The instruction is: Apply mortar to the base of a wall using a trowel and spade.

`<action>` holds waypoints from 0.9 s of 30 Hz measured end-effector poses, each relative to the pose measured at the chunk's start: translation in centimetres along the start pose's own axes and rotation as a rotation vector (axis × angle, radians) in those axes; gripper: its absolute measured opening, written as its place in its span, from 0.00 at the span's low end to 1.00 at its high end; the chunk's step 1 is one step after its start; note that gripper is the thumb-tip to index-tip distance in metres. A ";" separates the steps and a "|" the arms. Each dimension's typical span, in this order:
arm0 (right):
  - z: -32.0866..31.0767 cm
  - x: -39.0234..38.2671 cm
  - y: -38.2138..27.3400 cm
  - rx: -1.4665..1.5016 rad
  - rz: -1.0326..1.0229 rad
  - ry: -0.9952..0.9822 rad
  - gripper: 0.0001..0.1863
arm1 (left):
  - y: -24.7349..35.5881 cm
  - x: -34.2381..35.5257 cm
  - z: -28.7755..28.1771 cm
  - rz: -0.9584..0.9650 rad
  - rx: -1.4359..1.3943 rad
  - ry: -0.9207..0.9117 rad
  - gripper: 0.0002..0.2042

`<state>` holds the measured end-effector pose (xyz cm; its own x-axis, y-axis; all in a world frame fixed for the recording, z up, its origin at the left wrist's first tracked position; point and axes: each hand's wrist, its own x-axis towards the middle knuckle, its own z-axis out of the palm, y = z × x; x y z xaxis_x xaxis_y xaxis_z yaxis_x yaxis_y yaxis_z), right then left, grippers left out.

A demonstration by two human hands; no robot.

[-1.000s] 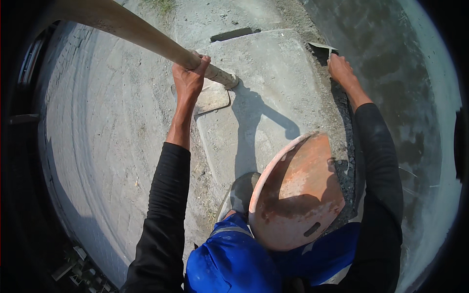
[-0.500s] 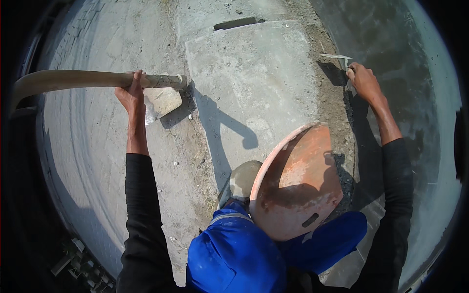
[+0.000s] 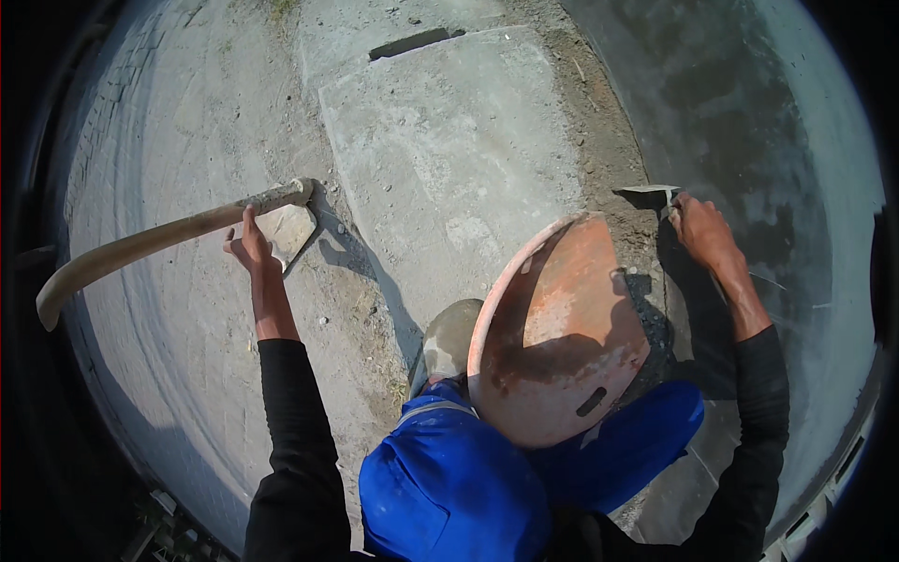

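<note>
Head view shows our left hand gripping the long wooden hoe handle. Our right hand is closed around a small grey metal trowel beside the grey concrete slab.

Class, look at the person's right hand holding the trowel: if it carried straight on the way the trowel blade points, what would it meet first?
The right hand points its trowel leftward, so it would probably first meet the strip of loose dirt, then the edge of the grey concrete slab. Height above the ground is hard to judge.
</note>
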<state>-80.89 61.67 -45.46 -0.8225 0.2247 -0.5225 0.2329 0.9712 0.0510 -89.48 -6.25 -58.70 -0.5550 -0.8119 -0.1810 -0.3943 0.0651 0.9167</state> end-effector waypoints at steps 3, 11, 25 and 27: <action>-3.2 4.2 -2.0 0.149 0.025 0.198 0.17 | -0.8 -15.7 4.3 -0.060 0.016 -0.486 0.45; 0.5 18.7 -3.5 0.239 -0.045 0.280 0.20 | -3.6 -32.3 6.2 0.058 0.396 -1.614 0.38; 9.3 5.2 -1.1 1.533 0.227 -0.098 0.13 | 11.5 -17.7 -3.0 0.126 -0.137 -0.668 0.36; 9.3 5.9 -11.0 1.451 0.116 -0.321 0.13 | 15.5 -16.8 -3.3 0.256 -0.251 -0.574 0.35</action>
<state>-83.44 51.53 -57.02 -0.6622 0.0792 -0.7451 0.7464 -0.0178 -0.6652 -83.88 6.46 -40.24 -0.9367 -0.3474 -0.0446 -0.0554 0.0213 0.9982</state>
